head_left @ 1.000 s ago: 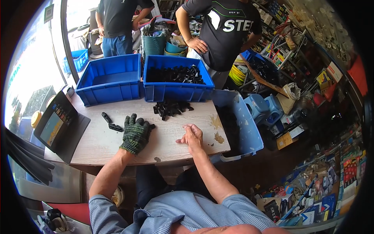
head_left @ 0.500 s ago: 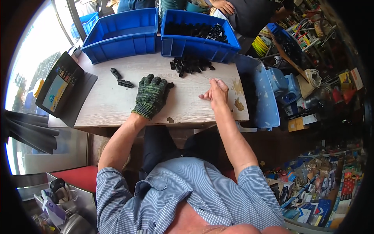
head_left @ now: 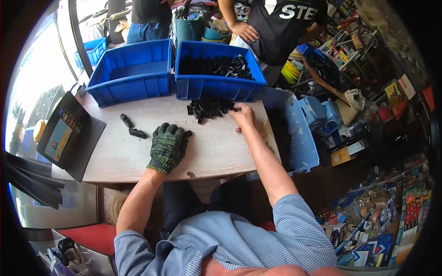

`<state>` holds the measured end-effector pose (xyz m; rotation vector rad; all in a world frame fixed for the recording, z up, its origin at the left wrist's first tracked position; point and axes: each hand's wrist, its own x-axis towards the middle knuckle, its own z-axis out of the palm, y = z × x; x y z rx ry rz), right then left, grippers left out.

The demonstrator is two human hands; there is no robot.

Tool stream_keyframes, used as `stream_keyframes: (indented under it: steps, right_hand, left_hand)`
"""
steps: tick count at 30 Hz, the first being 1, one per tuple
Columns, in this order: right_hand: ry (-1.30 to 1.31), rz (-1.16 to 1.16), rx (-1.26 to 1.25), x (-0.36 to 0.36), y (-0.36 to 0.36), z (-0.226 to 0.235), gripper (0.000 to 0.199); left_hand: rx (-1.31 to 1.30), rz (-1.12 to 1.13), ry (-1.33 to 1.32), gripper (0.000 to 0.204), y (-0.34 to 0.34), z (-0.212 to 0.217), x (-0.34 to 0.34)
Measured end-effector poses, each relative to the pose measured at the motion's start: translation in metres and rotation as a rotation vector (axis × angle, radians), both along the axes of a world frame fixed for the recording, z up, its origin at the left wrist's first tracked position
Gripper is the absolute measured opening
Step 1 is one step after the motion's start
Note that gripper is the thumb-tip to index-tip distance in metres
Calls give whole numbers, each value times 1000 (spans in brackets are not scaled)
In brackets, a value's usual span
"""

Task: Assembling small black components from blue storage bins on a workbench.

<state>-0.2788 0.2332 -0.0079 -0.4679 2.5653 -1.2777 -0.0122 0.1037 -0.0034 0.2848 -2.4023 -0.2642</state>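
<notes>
Both forearms come up from the lower edge, bare below short striped blue sleeves. The left hand (head_left: 168, 146), in a knitted green-and-black work glove, lies palm down with its fingers together and slightly curled, wrist straight. The bare right hand (head_left: 242, 117) is stretched further forward on a nearly straight arm, palm down, fingers bent and pointing up and to the left.

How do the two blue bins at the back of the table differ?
The right blue bin holds a heap of black parts; the left blue bin looks empty. The right blue bin sits nearer the right hand, the left blue bin further from both hands. Both are open, rectangular and blue.
</notes>
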Motion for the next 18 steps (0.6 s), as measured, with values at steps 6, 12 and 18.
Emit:
stream_keyframes:
  steps: [6, 12, 18]
  right_hand:
    - [166, 71, 125, 12, -3, 14, 31]
    - [-12, 26, 52, -1, 6, 5, 25]
    - [-481, 265, -316, 42, 26, 3, 24]
  left_hand:
    - [4, 22, -5, 7, -2, -3, -2]
    - [-88, 144, 128, 22, 1, 7, -3]
    - [149, 9, 190, 32, 8, 6, -3]
